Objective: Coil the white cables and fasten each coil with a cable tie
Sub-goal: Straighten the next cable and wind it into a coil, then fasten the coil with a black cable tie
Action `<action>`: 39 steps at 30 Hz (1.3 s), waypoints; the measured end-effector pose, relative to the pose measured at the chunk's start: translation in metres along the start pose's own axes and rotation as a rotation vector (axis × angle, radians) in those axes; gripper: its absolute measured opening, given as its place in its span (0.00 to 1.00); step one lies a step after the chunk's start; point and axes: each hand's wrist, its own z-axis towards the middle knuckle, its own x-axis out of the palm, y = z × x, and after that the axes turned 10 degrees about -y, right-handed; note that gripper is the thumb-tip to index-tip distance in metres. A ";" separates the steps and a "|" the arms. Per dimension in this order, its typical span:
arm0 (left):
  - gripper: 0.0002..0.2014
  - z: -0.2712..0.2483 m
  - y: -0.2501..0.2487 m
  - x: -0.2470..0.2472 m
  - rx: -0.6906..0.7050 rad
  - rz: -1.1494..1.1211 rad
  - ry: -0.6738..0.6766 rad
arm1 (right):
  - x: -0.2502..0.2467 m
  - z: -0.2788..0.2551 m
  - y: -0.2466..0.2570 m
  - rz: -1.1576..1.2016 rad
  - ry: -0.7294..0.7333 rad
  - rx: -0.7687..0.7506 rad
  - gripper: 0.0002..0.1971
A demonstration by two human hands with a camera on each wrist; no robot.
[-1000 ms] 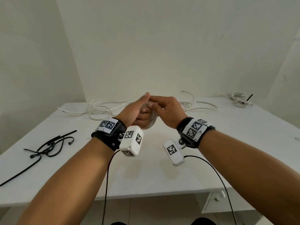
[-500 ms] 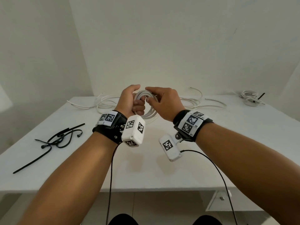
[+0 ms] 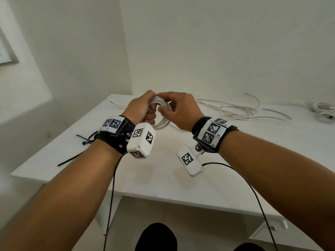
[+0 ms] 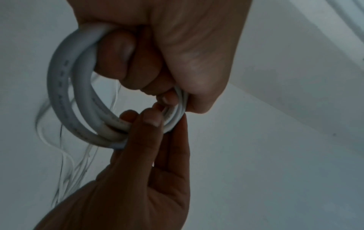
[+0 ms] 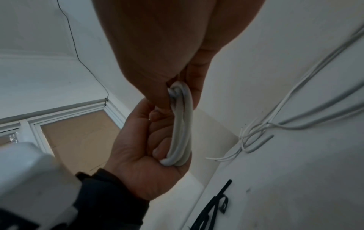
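Observation:
A small coil of white cable (image 3: 163, 122) is held above the table (image 3: 163, 171) between both hands. My left hand (image 3: 151, 111) grips the coil's left side, fingers curled through the loop (image 4: 65, 93). My right hand (image 3: 167, 107) pinches the turns of the coil (image 5: 182, 124) on the opposite side, its fingers (image 4: 151, 123) on the strands. Loose white cables (image 3: 235, 110) lie at the back of the table. Black cable ties (image 3: 85, 142) lie at the left, partly hidden behind my left wrist.
A second bundle of white cable (image 3: 324, 111) sits at the table's far right. Walls close in behind and to the left of the table. Black sensor leads hang from both wrists over the front edge. The black ties (image 5: 216, 210) and loose cables (image 5: 295, 112) show below the coil.
Both hands have stayed on the coil and lifted it a little. The right hand's fingers have shifted over the top of the loop. The head view has swung left and down.

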 end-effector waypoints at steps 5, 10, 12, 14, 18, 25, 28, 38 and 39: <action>0.19 0.011 0.008 -0.066 -0.032 0.003 -0.155 | 0.039 0.010 0.014 0.020 0.229 0.102 0.19; 0.19 0.013 0.012 -0.134 -0.050 0.034 -0.305 | 0.071 0.014 0.004 -0.230 0.526 0.159 0.07; 0.18 0.014 0.014 -0.155 -0.050 0.051 -0.339 | 0.087 0.014 0.001 -0.335 0.616 0.169 0.08; 0.18 0.015 0.017 -0.173 -0.062 0.055 -0.369 | 0.104 0.015 0.002 -0.404 0.649 0.160 0.08; 0.17 0.017 0.022 -0.195 -0.086 0.050 -0.397 | 0.141 0.024 0.008 -0.476 0.623 0.095 0.10; 0.20 0.023 0.031 -0.211 -0.124 -0.009 -0.390 | 0.192 0.047 0.002 -0.524 0.584 0.091 0.14; 0.19 0.027 0.035 -0.213 -0.137 -0.025 -0.383 | 0.203 0.050 -0.004 -0.560 0.596 0.096 0.14; 0.20 0.034 0.038 -0.193 -0.136 0.014 -0.326 | 0.181 0.063 -0.008 -0.607 0.552 0.109 0.11; 0.21 0.034 0.038 -0.188 -0.136 0.027 -0.311 | 0.171 0.066 -0.008 -0.591 0.541 0.106 0.10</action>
